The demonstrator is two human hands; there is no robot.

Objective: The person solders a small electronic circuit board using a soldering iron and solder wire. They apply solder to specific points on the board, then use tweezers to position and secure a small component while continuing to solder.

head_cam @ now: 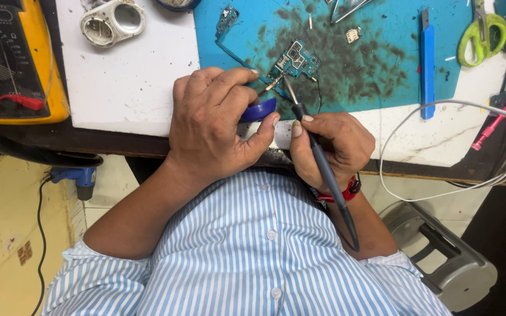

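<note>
A small blue-green circuit board (295, 60) lies on a stained teal work mat (376, 64). My right hand (335, 146) grips a dark soldering iron (323, 169) like a pen, its tip touching the board's near edge. My left hand (212, 126) holds a blue-handled tool (259, 109) whose thin tip points at the same spot on the board. Both hands rest at the table's front edge.
A yellow multimeter (27, 58) sits at the far left, a white round part (112, 22) behind my left hand. A blue knife (427, 64), green scissors (481, 35) and white cables (440, 105) lie right. A grey stool (446, 257) stands below.
</note>
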